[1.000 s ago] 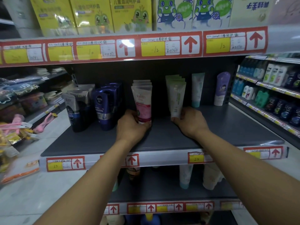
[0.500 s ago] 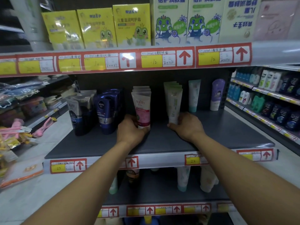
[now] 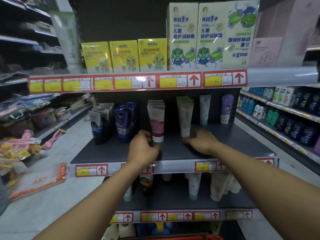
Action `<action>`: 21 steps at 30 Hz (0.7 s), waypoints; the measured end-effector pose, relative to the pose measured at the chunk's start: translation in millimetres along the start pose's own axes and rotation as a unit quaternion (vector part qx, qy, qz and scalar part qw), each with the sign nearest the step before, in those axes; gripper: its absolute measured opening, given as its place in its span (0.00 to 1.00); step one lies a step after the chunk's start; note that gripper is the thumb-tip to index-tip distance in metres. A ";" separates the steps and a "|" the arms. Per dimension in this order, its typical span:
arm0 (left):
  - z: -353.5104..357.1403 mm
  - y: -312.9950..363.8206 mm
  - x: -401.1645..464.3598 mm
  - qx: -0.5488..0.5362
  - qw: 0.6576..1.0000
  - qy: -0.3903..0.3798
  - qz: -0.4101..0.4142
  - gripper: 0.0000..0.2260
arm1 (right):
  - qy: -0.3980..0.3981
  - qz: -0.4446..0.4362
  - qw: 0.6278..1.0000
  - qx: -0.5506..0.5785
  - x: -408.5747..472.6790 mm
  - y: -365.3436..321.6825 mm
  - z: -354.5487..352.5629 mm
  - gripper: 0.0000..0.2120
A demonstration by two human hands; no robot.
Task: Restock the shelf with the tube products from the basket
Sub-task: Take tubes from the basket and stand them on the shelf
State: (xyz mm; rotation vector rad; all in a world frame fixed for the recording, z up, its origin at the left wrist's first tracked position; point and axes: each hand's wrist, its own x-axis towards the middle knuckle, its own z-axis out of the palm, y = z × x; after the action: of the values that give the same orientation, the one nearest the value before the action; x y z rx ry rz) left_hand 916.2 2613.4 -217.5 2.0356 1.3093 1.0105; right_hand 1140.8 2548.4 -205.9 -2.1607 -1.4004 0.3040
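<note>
Tube products (image 3: 155, 123) upright, cap down, in front-to-back rows on dark middle shelf (image 3: 110, 154). Pink-and-white front tube gripped near cap by left hand (image 3: 143, 148); fingers curled round lower end, thumb side toward tube, wrist just above shelf edge. Pale green tube (image 3: 185, 118) at head of next row to the right; right hand (image 3: 201, 142) at its cap, knuckles up, fingers bent against shelf surface beside cap. Actual pinch on tube not discernible; contact hidden behind hand. Both forearms extended forward and upward from lower frame, roughly parallel, bare. Dark blue tubes (image 3: 123, 122) left of pink row. Red rim of basket (image 3: 176, 237) at bottom edge, contents out of view.
</note>
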 end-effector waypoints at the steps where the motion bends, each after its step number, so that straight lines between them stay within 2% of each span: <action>1: -2.9 1.7 -5.3 0.001 1.000 0.000 0.006 0.20 | 0.009 -0.015 1.000 0.011 -8.0 -2.0 1.1 0.19; 5: -13.8 7.5 -27.0 0.010 0.999 -0.006 0.033 0.21 | 0.105 -0.059 0.993 0.013 -38.0 1.6 8.3 0.17; 10: -20.8 3.5 -57.0 0.024 0.998 -0.007 0.065 0.20 | 0.180 -0.079 0.980 -0.015 -69.0 12.5 15.8 0.19; 13: -19.7 -3.8 -75.0 0.012 0.998 -0.017 0.059 0.20 | 0.227 -0.095 0.969 -0.006 -91.7 17.1 24.2 0.16; 19: -3.0 -30.1 -113.2 0.021 0.997 -0.040 0.057 0.17 | 0.240 -0.131 0.962 0.018 -135.1 32.0 59.7 0.09; 21: 6.9 -46.2 -127.3 0.030 0.997 -0.056 0.048 0.17 | 0.225 -0.140 0.964 0.023 -148.4 42.8 77.4 0.10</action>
State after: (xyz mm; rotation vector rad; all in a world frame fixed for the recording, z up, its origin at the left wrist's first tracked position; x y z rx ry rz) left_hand 864.4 2515.4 -295.6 2.1855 1.2078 0.8929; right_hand 1073.7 2426.7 -308.5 -1.8099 -1.3839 -0.2466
